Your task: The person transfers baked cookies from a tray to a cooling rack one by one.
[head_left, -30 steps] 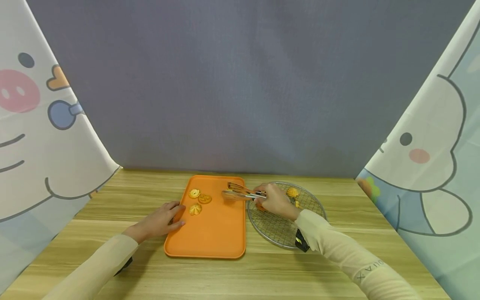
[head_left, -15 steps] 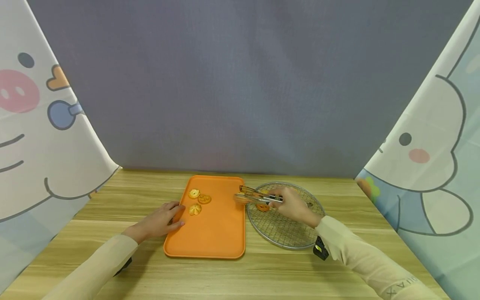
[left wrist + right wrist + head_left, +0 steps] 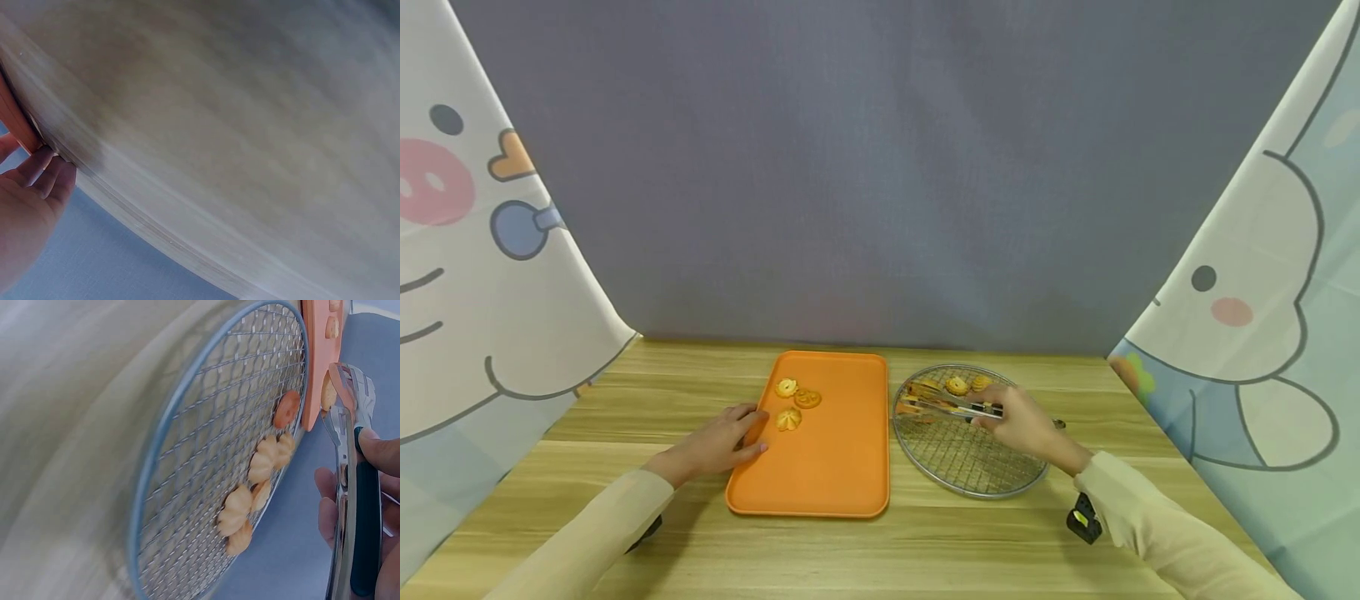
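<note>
My right hand [image 3: 1018, 425] grips metal tongs [image 3: 951, 407] with dark handle grips, their tips over the left part of a round wire rack [image 3: 973, 479]. A pale cookie [image 3: 328, 390] shows between the tong tips in the right wrist view; I cannot tell if they clasp it. Beneath the tongs, several fluted cookies [image 3: 234, 509] and an orange-brown pretzel-shaped cookie [image 3: 287, 409] sit on the rack. My left hand [image 3: 718, 442] rests at the left rim of an orange tray [image 3: 823, 479], thumb and fingertips reaching over it. Three cookies [image 3: 787, 418] lie on the tray's left side.
Tray and rack stand side by side on a wooden table [image 3: 820, 558], a narrow gap between them. A grey cloth [image 3: 880, 192] hangs behind, with cartoon-printed cloths [image 3: 1247, 333] at both sides. Each wrist wears a black device [image 3: 1084, 518].
My right hand has moved right, carrying the tongs from over the tray to over the rack. The left hand has stayed at the tray's rim.
</note>
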A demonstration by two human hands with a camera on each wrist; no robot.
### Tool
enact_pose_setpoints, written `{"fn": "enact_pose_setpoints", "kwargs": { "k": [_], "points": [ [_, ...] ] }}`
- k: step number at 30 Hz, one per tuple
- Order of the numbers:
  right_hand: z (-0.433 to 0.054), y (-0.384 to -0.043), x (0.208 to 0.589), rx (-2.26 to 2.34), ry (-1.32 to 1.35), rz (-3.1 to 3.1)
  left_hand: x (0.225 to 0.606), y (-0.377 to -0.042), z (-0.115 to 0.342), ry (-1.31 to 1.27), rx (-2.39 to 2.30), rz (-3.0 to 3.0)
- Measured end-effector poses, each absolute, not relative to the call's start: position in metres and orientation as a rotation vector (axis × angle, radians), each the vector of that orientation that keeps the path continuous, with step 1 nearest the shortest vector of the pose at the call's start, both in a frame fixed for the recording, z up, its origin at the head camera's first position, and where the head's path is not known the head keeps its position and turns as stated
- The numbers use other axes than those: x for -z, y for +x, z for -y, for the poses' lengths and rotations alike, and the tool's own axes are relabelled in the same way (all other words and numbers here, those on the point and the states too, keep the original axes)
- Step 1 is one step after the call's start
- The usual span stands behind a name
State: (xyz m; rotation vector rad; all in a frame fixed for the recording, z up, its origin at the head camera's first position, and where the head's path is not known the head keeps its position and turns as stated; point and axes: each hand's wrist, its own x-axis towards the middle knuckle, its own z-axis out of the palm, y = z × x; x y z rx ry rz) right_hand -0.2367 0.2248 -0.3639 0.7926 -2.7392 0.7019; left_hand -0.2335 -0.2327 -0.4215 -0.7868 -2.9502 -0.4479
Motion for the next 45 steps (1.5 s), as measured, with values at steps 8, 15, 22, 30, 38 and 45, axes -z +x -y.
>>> {"fn": "enact_pose_setpoints", "kwargs": {
  "k": [8, 15, 22, 30, 38, 45],
  "points": [
    [-0.243, -0.227, 0.366, -0.759, 0.795, 2.782, 0.423, -0.233, 0.234, -0.779, 0.445, 2.951],
    [-0.252, -0.221, 0.373, -0.7, 0.851, 2.741, 0.424, -0.234, 0.235, -0.794, 0.447, 2.929],
    [-0.256, -0.217, 0.381, -0.784, 0.871, 2.733, 0.423, -0.233, 0.234, -0.799, 0.454, 2.929],
    [-0.258, -0.214, 0.385, -0.759, 0.854, 2.759, 0.422, -0.233, 0.234, -0.792, 0.455, 2.934],
    [-0.259, -0.212, 0.387, -0.746, 0.816, 2.766, 0.422, -0.233, 0.233, -0.799, 0.454, 2.927],
    [-0.259, -0.213, 0.385, -0.765, 0.822, 2.787, 0.422, -0.234, 0.234, -0.796, 0.455, 2.927]
  ]
}}
